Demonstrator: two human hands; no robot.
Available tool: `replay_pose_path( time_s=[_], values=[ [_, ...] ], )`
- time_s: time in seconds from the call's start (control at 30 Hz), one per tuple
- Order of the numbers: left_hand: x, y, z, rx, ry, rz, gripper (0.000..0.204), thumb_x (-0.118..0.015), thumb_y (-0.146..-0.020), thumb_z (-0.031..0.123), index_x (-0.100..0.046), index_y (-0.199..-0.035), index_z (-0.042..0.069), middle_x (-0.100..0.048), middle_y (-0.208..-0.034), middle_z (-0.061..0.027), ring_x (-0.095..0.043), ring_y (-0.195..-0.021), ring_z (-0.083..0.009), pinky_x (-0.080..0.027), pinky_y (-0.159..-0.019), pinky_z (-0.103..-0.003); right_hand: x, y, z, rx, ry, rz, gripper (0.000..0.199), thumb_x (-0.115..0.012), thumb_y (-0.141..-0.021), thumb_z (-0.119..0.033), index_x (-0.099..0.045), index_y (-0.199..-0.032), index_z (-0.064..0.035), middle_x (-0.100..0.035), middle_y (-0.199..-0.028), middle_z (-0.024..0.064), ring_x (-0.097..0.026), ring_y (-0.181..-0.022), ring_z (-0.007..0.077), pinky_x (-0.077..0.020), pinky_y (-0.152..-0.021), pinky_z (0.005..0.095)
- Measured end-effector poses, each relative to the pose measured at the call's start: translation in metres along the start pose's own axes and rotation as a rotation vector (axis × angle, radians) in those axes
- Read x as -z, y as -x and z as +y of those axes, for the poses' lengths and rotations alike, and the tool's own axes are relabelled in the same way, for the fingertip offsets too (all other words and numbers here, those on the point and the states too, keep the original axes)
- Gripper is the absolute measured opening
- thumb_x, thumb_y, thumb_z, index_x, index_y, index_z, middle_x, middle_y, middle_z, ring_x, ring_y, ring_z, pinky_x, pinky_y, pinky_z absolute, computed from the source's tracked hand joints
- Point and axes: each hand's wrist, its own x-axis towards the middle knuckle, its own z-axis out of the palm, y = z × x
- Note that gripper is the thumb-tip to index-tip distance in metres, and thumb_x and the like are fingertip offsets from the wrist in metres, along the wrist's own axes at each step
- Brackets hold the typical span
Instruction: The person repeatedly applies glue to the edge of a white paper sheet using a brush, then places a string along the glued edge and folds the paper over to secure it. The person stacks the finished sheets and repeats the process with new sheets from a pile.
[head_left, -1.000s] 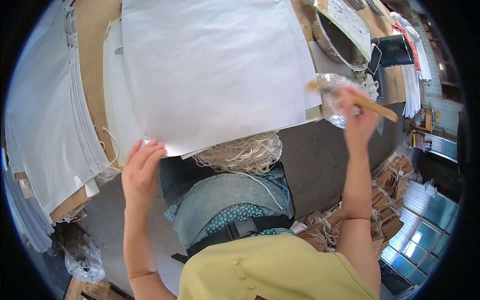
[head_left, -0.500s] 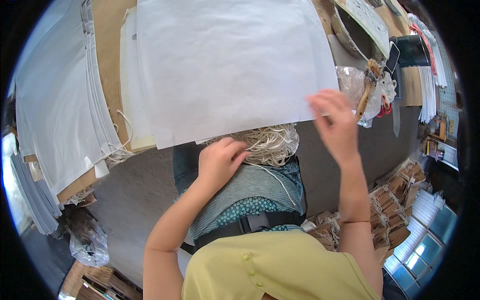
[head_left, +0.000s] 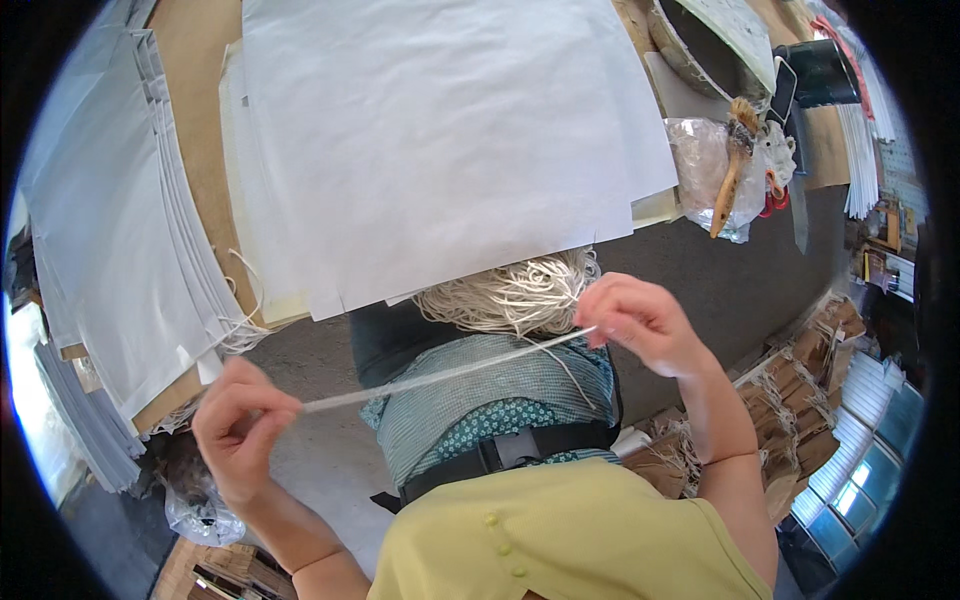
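White, thin twisted-paper cord (head_left: 440, 374), seemingly light and limp, was stretched taut between pinching left hand (head_left: 240, 425) and right hand (head_left: 640, 322), each grip closed on an end.

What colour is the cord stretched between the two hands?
Off-white, like the cord bundle on the lap. The cord shows best in the head view.

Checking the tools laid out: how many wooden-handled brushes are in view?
1. The wooden-handled brush lies on a clear plastic bag at the table's right end, beyond the right hand. Others may be hidden under the paper sheets.

White paper sheets (head_left: 440, 140), wooden-handled brush (head_left: 732, 170), plastic bag (head_left: 700, 160).
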Motion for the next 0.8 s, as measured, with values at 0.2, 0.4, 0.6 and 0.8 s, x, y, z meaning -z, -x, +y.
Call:
replay_pose_path(
  time_s=[0.2,0.4,0.6,0.8],
  values=[
    [0.009,-0.013,-0.004,-0.256,-0.547,0.297,0.012,-0.074,-0.077,-0.01,-0.071,-0.087,-0.005,-0.066,-0.084,-0.0072,-0.058,-0.081,-0.0192,-0.045,-0.073,-0.028,0.051,0.007,-0.026,0.133,0.252,0.217,0.022,-0.059,-0.103,-0.014,-0.063,-0.086,-0.0007,-0.061,-0.085,0.0031,-0.054,-0.074,0.0093,-0.0425,-0.067,0.024],
    [0.008,-0.042,-0.059,-0.245,-0.706,0.21,0.01,-0.076,-0.082,-0.003,-0.072,-0.091,-0.002,-0.066,-0.089,-0.0092,-0.061,-0.085,-0.0228,-0.048,-0.075,-0.032,0.086,-0.019,-0.021,0.379,1.232,0.621,0.016,-0.074,-0.091,-0.013,-0.066,-0.084,-0.0017,-0.062,-0.085,0.0066,-0.058,-0.082,0.0209,-0.0463,-0.072,0.034],
    [-0.033,-0.041,-0.071,-0.153,-1.095,0.205,0.01,-0.073,-0.087,0.007,-0.074,-0.096,0.004,-0.066,-0.105,-0.0064,-0.062,-0.103,-0.0273,-0.047,-0.088,-0.039,0.056,-0.041,0.012,0.479,1.561,0.661,0.018,-0.08,-0.081,-0.013,-0.067,-0.093,-0.0081,-0.063,-0.099,0.0068,-0.062,-0.098,0.0271,-0.0528,-0.084,0.0397],
    [-0.078,-0.043,-0.064,-0.271,-1.012,0.186,0.024,-0.067,-0.089,0.004,-0.068,-0.113,0.005,-0.061,-0.117,-0.0123,-0.058,-0.109,-0.0332,-0.046,-0.092,-0.042,0.025,-0.042,0.024,0.511,1.407,0.419,0.023,-0.082,-0.077,-0.008,-0.068,-0.095,-0.0075,-0.064,-0.097,0.0057,-0.064,-0.086,0.0251,-0.055,-0.073,0.0364]
  ],
)
